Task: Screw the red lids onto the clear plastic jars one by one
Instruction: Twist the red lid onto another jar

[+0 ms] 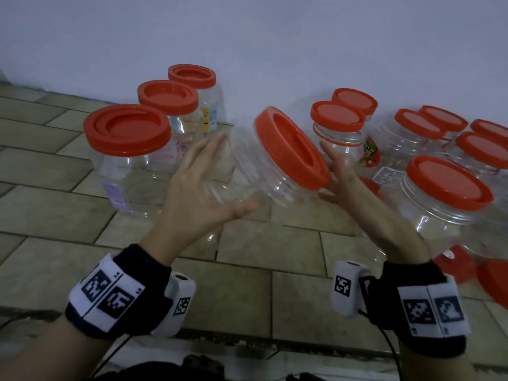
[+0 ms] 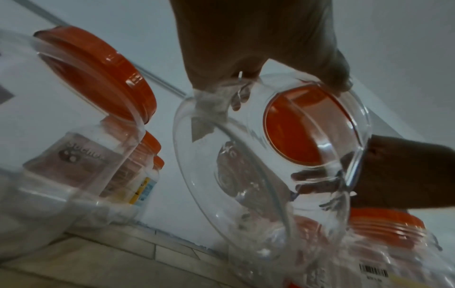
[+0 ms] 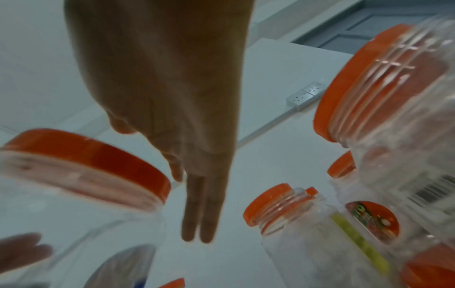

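Up in the air between both hands sits a big clear ribbed plastic jar (image 1: pixel 264 171), tipped over so its red round screw lid (image 1: pixel 291 148) faces up and to the right. The left hand (image 1: pixel 198 185) is spread flat against the jar's base side, fingers straight, thumb reaching underneath. The right hand (image 1: pixel 343 171) is by the lid's rim with fingers straight, nothing curled round the lid; from the right wrist view its fingers (image 3: pixel 199 214) lie together and extended. Below is the tiled floor (image 1: pixel 247 259). To the left stands a row of three lidded clear jars (image 1: pixel 129 160) running back toward the pale wall (image 1: pixel 275 37). To the right is a cluster of more red-lidded clear jars (image 1: pixel 445 199), and loose red lids (image 1: pixel 492 281) lie on the floor near the right wrist.
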The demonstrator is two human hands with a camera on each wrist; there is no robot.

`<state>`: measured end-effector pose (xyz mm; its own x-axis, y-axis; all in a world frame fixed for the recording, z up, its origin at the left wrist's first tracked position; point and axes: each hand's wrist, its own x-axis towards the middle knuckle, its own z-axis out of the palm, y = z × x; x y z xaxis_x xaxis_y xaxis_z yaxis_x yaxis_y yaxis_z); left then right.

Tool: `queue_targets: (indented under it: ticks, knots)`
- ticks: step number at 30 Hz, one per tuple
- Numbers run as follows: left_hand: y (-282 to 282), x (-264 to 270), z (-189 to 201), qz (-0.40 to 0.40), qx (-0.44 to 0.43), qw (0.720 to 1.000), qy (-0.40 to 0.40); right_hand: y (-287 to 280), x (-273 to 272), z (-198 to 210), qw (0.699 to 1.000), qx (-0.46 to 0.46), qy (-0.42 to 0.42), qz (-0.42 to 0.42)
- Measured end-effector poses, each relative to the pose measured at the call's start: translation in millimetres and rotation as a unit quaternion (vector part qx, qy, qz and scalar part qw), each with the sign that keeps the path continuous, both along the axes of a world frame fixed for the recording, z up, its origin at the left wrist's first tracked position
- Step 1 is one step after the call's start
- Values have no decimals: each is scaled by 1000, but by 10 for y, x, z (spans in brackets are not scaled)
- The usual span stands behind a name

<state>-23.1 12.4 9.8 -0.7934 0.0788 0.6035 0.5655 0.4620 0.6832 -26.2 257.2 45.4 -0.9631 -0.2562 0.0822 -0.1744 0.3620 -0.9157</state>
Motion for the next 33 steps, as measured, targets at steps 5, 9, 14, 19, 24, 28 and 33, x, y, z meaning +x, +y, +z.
queue_targets:
  ticks: [5, 9, 14, 19, 24, 28, 33]
  knots:
    - [24, -30, 5, -5, 85, 995, -50, -227, 101, -164, 994, -51, 79, 47]
    - [76, -21, -50, -24, 121, 990, -69, -367, 75, -253, 993, -88, 73, 22]
    - [66, -18, -112, -32, 110, 989, -91, -446, 45, -337, 988, -109, 107, -26]
    - [32, -71, -74, -53, 72, 991, -96, -517, 42, -403, 977, -120, 161, -70]
    - [-48, -204, -15, -86, 7, 989, -118, -520, 31, -474, 967, -156, 179, -92]
    - [-149, -286, -15, -109, -44, 985, -126, -452, 19, -510, 965, -170, 168, -110]
    - [-255, -402, -136, -31, -151, 985, -70, -293, -93, -542, 958, -146, 190, -161]
